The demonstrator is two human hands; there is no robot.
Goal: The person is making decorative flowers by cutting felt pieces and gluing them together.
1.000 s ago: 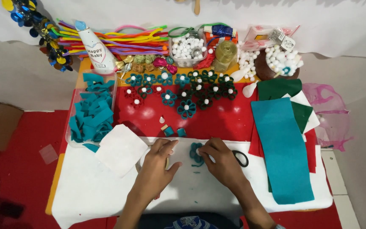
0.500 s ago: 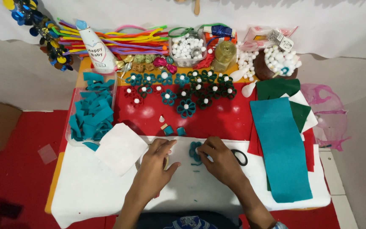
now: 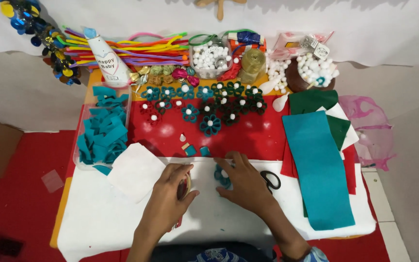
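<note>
My left hand is curled around a roll of tape on the white sheet. My right hand rests its fingers on a teal felt flower with a white centre, pressing it to the sheet. Two small teal felt pieces lie just beyond my hands. Black-handled scissors sit right of my right hand, partly hidden by it.
Finished teal, green and red felt flowers lie on red felt. A clear tray of teal strips stands left, teal and green felt sheets right. Pipe cleaners, white pompom containers and a white square are nearby.
My left hand has shifted slightly right and closed around the tape roll. My right hand stays on the flower.
</note>
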